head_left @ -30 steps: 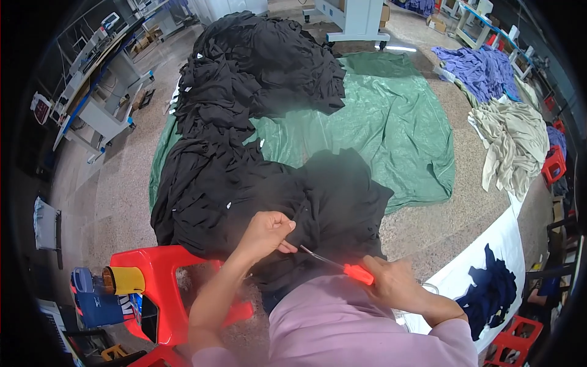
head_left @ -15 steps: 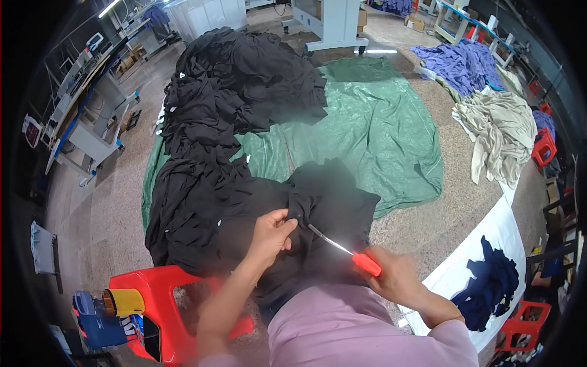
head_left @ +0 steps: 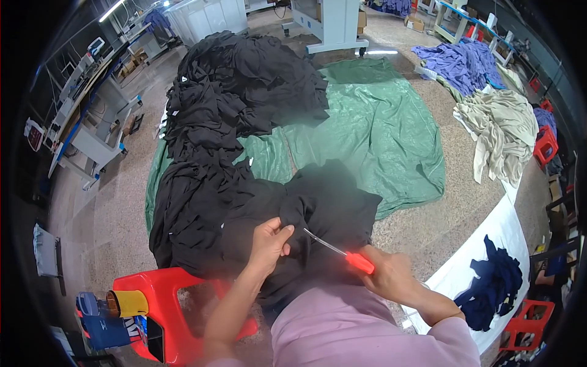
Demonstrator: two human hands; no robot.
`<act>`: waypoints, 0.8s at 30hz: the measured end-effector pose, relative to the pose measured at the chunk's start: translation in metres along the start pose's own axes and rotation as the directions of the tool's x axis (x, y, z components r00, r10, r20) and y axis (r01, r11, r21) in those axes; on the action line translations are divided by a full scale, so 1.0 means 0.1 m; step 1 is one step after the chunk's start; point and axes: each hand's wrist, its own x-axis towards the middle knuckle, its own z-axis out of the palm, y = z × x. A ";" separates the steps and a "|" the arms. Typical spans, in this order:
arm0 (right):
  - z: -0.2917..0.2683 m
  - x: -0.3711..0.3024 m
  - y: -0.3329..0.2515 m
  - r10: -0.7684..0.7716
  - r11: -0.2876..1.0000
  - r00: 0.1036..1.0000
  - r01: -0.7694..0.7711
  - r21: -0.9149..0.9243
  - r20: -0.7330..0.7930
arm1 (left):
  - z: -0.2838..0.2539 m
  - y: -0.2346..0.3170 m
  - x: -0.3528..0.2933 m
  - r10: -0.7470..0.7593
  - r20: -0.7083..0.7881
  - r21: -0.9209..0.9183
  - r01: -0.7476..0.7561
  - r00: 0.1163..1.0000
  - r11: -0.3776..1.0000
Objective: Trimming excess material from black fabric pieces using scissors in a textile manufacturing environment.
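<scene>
My left hand (head_left: 269,244) is closed in a pinch on a fold of black cloth, part of a black garment (head_left: 327,189) spread over my lap and in front of me. In my right hand (head_left: 390,272) is a red-handled tool (head_left: 361,262) with a slim, straight metal shaft. The shaft points up and to the left, its tip close to the left fingertips and the pinched cloth. Whether it has one blade or two cannot be made out. Several more black garments (head_left: 244,79) lie heaped beyond, joining the cloth on the left.
A green sheet (head_left: 379,134) lies under the black heap. At lower left a red stool (head_left: 165,300) holds a yellow roll (head_left: 131,304). On the right are purple cloth (head_left: 461,67), cream cloth (head_left: 498,128) and navy cloth (head_left: 492,284) on a white sheet (head_left: 446,281). Work tables (head_left: 92,140) stand left.
The red-handled tool and my right hand have shifted slightly left, bringing the tip nearer the left fingers. My left hand has moved slightly down, still pinching the black cloth.
</scene>
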 end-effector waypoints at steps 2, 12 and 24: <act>-0.02 -0.02 0.01 0.000 0.999 1.000 0.001 0.035 -0.024 | 0.01 -0.01 0.03 -0.016 0.026 0.037 0.015 1.000 0.999; 0.01 0.06 0.48 0.348 0.933 0.820 -0.256 0.251 -0.455 | 0.92 0.60 0.90 0.092 0.145 0.989 -0.148 0.985 0.026; 0.15 -0.07 0.94 0.540 0.836 0.718 -0.393 0.384 -0.440 | -2.92 3.73 0.58 0.910 -0.180 0.981 0.004 0.374 0.192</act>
